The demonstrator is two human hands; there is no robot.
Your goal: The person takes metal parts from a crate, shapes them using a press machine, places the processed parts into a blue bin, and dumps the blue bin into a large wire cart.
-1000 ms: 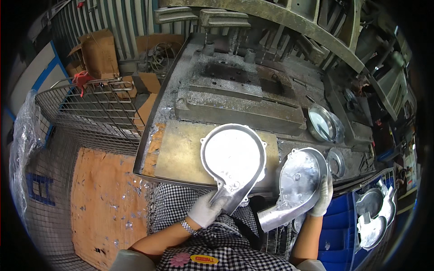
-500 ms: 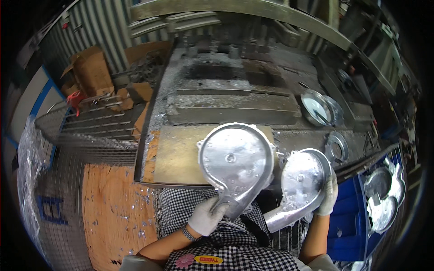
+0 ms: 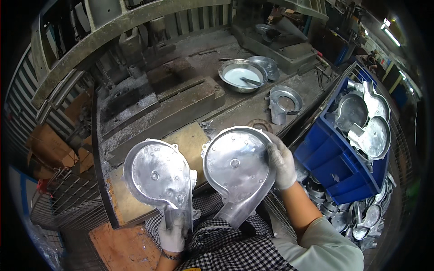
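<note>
Both of my hands wear pale work gloves, and each is closed on a snail-shaped cast-metal housing. My left hand [image 3: 172, 235] grips the left housing [image 3: 156, 174] low down, by its straight neck. On the outer right rim of the right housing [image 3: 236, 165], my right hand [image 3: 282, 163] has its fingers wrapped round the edge. Both housings are tilted with their shallow, shiny insides facing me, side by side and slightly apart. They are over the near edge of the workbench, in front of a tan board [image 3: 189, 143].
A metal bowl [image 3: 230, 86] of whitish liquid with a brush-like tool stands on the bench near a ring-shaped casting [image 3: 286, 100]. A blue crate [image 3: 332, 174] at right holds several similar housings; more castings [image 3: 341, 221] lie below. A machine frame [image 3: 97, 38] spans the back left.
My view has swung right, bringing the blue crate further in. The right housing has come up beside the left one, and both are now more level with each other. Each hand keeps its hold.
</note>
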